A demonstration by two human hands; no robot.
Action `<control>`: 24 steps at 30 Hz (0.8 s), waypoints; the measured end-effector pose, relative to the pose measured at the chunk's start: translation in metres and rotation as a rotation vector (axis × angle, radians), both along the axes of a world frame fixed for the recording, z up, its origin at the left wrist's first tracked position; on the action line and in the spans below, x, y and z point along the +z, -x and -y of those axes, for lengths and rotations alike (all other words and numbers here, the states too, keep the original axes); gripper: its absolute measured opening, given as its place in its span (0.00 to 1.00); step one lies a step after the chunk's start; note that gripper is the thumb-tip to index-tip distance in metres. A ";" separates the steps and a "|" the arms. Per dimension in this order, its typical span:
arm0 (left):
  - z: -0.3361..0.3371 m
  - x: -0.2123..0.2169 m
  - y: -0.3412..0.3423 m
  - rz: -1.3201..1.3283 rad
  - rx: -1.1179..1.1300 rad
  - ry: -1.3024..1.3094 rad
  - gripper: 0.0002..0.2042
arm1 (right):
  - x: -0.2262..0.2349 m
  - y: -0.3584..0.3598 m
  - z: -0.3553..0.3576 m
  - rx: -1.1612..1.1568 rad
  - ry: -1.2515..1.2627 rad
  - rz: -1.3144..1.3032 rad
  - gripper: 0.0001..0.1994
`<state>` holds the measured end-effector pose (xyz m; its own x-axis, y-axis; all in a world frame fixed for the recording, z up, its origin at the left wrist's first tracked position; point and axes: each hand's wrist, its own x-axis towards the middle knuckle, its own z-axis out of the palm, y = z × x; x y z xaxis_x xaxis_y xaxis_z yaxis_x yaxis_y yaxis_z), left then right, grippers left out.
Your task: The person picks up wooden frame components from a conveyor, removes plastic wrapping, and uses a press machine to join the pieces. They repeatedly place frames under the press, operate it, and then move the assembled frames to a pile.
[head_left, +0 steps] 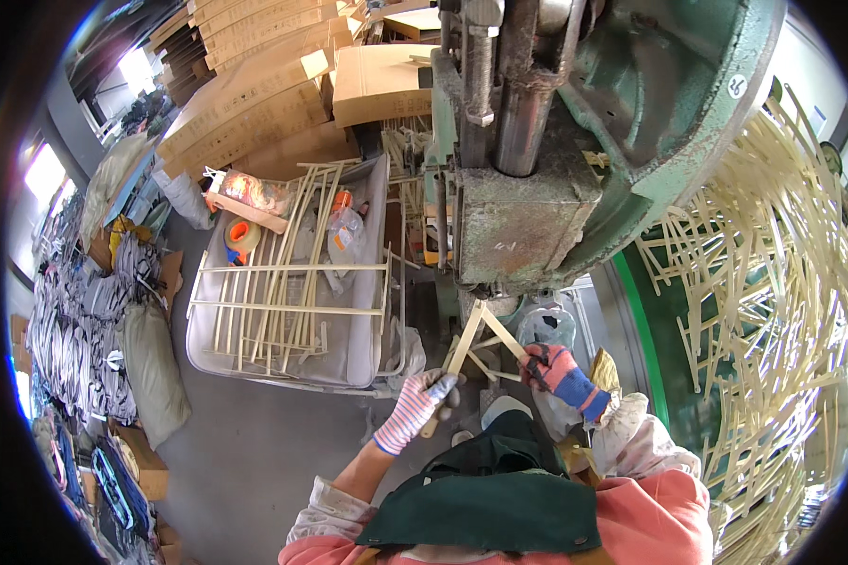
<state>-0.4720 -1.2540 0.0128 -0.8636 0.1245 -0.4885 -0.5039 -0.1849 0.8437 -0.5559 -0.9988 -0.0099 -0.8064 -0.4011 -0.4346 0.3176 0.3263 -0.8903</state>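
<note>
My left hand, in a striped glove with grey fingertips, is closed around a pale wooden slat that slants up to the right. My right hand, in a red-and-blue glove, grips a second pale wooden slat leaning the other way. The two slats meet at their upper ends in an inverted V, just under the head of a green press. Whether they are fastened there is too small to tell. More thin wooden pieces show below the V, between my hands.
Left of the press stands a white tub with slats laid across it, a tape roll and plastic bags. A large heap of slats fills the right side. Cardboard boxes are stacked behind; grey bundles line the far left.
</note>
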 end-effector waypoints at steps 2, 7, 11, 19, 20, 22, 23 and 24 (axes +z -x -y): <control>0.008 0.002 0.000 -0.118 0.005 0.000 0.11 | 0.008 0.004 -0.006 0.000 0.073 -0.061 0.11; 0.017 0.010 0.003 -0.084 -0.019 -0.001 0.11 | 0.030 0.019 -0.017 0.077 -0.032 -0.026 0.13; 0.013 0.017 0.003 -0.085 -0.042 -0.036 0.12 | 0.037 0.021 -0.018 0.085 -0.003 -0.022 0.13; 0.024 0.018 0.007 -0.057 -0.064 -0.082 0.10 | 0.045 0.025 -0.020 0.183 0.082 -0.012 0.13; 0.023 0.022 0.007 -0.022 -0.045 -0.128 0.09 | 0.048 0.023 -0.020 0.118 0.099 -0.049 0.13; 0.021 0.035 0.003 -0.041 -0.030 -0.152 0.10 | 0.055 0.016 -0.018 0.038 0.095 -0.064 0.13; 0.018 0.044 -0.001 -0.094 -0.078 -0.101 0.11 | 0.058 0.011 -0.016 -0.024 0.075 -0.118 0.12; 0.017 0.055 -0.003 -0.134 -0.097 -0.056 0.12 | 0.062 0.006 -0.013 -0.015 0.065 -0.130 0.11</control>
<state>-0.4690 -1.2709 0.0679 -0.9031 0.2345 -0.3598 -0.4055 -0.1894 0.8943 -0.5615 -0.9854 0.0519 -0.8602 -0.4127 -0.2997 0.2026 0.2628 -0.9433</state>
